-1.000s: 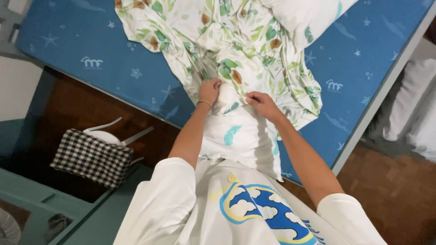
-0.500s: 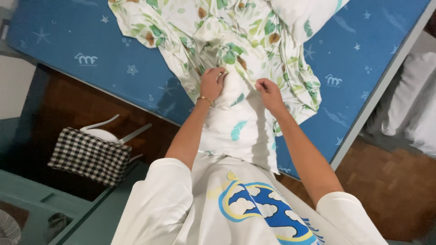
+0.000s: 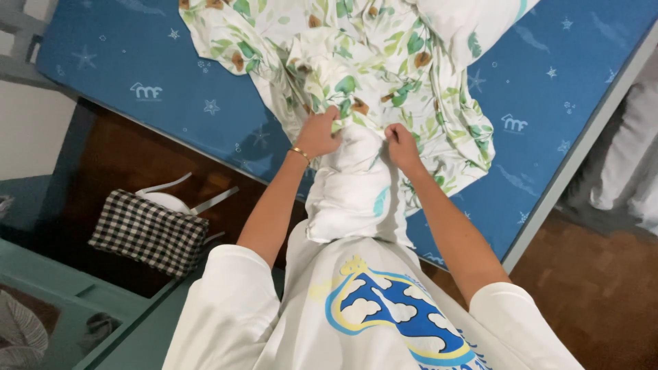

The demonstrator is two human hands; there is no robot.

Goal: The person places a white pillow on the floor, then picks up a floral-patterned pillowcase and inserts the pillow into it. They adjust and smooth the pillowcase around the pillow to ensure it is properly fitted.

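Blue mattress, dotted with little star and wave prints, is seen running across the top of the frame, with dark wood floor showing at the lower right and also at the left. A white leaf-print cover is bunched up on the mattress at top centre, and a white pillow is being fed into its opening, the lower end hanging off the mattress edge toward the person's white printed shirt.

The left hand is closed in a fist-like grip on the edge of the cover just left of the pillow's top; a thin gold bracelet is worn at that wrist. The right hand is clenched the same way on the cover's edge just right of the pillow, so the pillow is held between both hands.

Down at the left, a black-and-white checked cushion is seen on a white chair, well apart from the hands.
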